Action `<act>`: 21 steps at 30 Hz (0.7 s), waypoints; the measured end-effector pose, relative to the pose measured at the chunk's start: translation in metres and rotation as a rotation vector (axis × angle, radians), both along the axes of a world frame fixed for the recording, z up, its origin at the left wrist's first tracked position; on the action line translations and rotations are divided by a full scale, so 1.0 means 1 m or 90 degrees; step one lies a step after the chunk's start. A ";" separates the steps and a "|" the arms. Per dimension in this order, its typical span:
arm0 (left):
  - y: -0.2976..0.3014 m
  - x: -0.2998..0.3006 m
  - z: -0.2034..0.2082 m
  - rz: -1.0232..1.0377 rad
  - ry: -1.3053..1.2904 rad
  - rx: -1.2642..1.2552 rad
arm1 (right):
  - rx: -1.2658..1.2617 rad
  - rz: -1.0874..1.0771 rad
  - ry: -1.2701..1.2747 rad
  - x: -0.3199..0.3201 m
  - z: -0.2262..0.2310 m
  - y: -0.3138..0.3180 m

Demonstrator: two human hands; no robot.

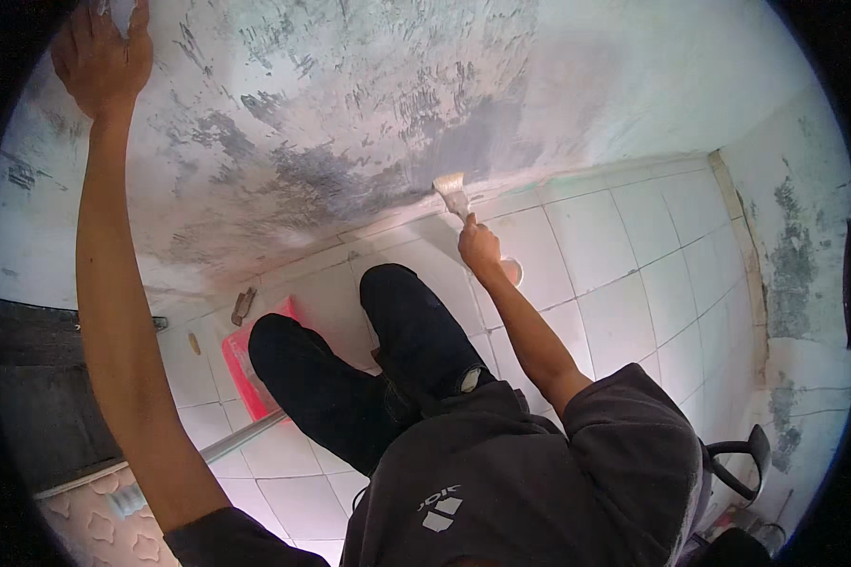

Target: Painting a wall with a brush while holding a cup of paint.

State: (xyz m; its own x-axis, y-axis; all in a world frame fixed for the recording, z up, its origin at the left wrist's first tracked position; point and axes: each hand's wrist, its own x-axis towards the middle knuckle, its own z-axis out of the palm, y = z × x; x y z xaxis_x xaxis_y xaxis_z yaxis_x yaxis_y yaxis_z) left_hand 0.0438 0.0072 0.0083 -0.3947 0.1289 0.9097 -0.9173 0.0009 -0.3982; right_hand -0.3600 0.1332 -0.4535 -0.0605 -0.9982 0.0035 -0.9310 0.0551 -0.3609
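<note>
My right hand (480,246) grips a paintbrush (452,192) by its handle. The pale bristles are at the foot of the patchy grey and white wall (397,113), near where it meets the tiles; whether they touch it I cannot tell. At the upper left my left hand (102,66) lies against the wall with its fingers spread and stretched out. A round, pale container (512,271) stands on the floor, partly hidden behind my right hand and wrist.
A pink plastic tray-like object (241,373) sits beside my left knee. Near it are a small brown block (243,305), a short tan piece (194,342) and a pale pole (232,439). White tiles (596,246) cover the floor. A dark chair-like frame (749,463) stands at the lower right.
</note>
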 end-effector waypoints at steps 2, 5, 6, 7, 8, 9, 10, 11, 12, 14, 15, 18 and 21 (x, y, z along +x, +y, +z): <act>0.001 -0.004 -0.002 -0.011 -0.001 0.012 | 0.083 0.001 0.000 -0.002 -0.009 0.001; 0.001 -0.005 -0.002 -0.015 -0.006 0.014 | 0.111 -0.004 -0.004 -0.001 -0.016 0.002; 0.001 -0.005 -0.003 -0.009 -0.011 0.007 | 0.109 -0.005 -0.004 -0.001 -0.017 0.003; 0.001 -0.006 -0.002 -0.010 -0.011 0.005 | 0.122 -0.009 -0.003 0.000 -0.018 0.005; 0.002 -0.008 -0.002 -0.011 -0.008 0.009 | 0.134 -0.013 -0.003 -0.001 -0.018 0.006; 0.002 -0.010 -0.002 -0.013 -0.004 0.014 | 0.132 -0.014 -0.002 -0.003 -0.018 0.007; 0.003 -0.009 -0.001 -0.011 -0.005 0.011 | 0.146 -0.008 -0.007 -0.003 -0.015 0.008; 0.003 -0.008 0.000 -0.027 -0.015 0.008 | 0.160 -0.002 -0.012 -0.003 -0.013 0.009; 0.004 -0.007 0.000 -0.043 -0.026 0.005 | 0.158 -0.001 -0.012 -0.002 -0.011 0.012; 0.004 -0.010 -0.001 -0.038 -0.023 0.004 | 0.157 -0.020 0.001 0.000 -0.003 0.015; 0.005 -0.011 -0.001 -0.033 -0.019 0.005 | 0.155 -0.019 0.002 0.001 0.001 0.013; 0.003 -0.003 0.002 -0.011 -0.015 -0.009 | 0.153 0.015 0.014 0.007 0.013 0.011; 0.002 -0.009 0.000 -0.021 -0.017 -0.006 | 0.123 0.008 -0.008 0.013 0.018 0.002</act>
State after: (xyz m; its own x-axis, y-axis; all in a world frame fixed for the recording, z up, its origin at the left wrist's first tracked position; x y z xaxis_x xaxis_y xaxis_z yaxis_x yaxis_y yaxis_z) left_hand 0.0345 0.0089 0.0080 -0.4140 0.1502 0.8978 -0.9061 0.0266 -0.4222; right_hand -0.3471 0.1353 -0.4356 -0.0470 -0.9808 -0.1894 -0.9274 0.1133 -0.3564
